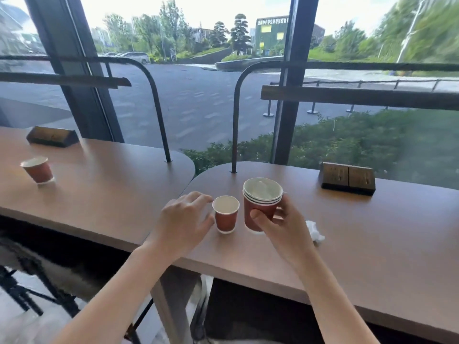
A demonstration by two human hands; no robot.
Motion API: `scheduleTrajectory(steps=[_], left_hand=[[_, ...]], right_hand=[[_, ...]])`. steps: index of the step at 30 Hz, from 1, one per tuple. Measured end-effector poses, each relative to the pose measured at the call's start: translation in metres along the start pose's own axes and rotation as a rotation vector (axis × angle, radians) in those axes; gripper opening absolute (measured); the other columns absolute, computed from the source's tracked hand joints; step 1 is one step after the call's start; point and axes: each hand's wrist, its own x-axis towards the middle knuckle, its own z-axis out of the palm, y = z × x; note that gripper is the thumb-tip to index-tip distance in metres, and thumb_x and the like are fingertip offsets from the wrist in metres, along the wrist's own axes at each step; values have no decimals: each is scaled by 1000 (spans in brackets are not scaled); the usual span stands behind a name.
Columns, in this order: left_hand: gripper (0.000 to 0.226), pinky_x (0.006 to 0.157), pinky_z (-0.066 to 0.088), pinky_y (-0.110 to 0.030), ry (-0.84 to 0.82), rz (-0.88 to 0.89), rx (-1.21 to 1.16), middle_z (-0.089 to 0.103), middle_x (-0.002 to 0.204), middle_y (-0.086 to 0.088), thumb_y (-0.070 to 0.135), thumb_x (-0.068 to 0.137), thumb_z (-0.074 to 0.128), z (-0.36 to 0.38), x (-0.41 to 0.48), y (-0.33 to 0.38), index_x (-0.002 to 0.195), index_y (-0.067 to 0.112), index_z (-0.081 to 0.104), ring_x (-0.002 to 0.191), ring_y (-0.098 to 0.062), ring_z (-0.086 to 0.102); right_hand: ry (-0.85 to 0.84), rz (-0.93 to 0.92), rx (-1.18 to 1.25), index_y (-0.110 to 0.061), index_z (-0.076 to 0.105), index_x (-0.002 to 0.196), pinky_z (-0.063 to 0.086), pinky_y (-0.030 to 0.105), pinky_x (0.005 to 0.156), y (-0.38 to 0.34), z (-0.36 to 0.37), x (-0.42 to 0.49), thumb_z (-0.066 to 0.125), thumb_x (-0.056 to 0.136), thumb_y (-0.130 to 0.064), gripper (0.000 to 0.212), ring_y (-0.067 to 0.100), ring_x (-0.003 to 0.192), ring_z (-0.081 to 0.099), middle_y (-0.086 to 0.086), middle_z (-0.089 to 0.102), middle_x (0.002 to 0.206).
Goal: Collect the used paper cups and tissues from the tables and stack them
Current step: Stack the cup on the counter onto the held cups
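Right hand (278, 227) fingers wrapped around cup stack (260, 207) with tissue inside; left hand (183, 219) fingers spread beside empty cup (226, 214).

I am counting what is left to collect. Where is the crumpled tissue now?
In the head view, the crumpled tissue lies on the right-hand table, just right of the right hand holding the cup stack.
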Motion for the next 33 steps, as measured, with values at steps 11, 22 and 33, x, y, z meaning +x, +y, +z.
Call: scheduleTrajectory(steps=[11,22,33], left_hand=[[48,80,54,-35,-15,-46,-64,67,114,9,51,87,38,35,54,-48,118,26,64,96,-18,67],[38,81,51,-31,-82,2,-175,65,114,14,48,90,42,69,68,-86,116,31,61,97,-13,64],[28,79,49,-29,-132,55,-281,65,112,13,40,91,55,100,49,-105,114,27,63,94,-13,64]], right_hand=[[-44,-67,-1,-26,58,118,49,6,67,-15,31,85,83,84,-12,45,-7,87,68,-12,73,109],[-25,7,-78,-32,51,124,62,33,85,3,71,89,81,84,-9,54,5,94,75,-28,73,107],[-24,43,-200,-39,47,129,49,18,96,35,91,66,83,84,-14,63,-3,113,65,-34,65,118]])
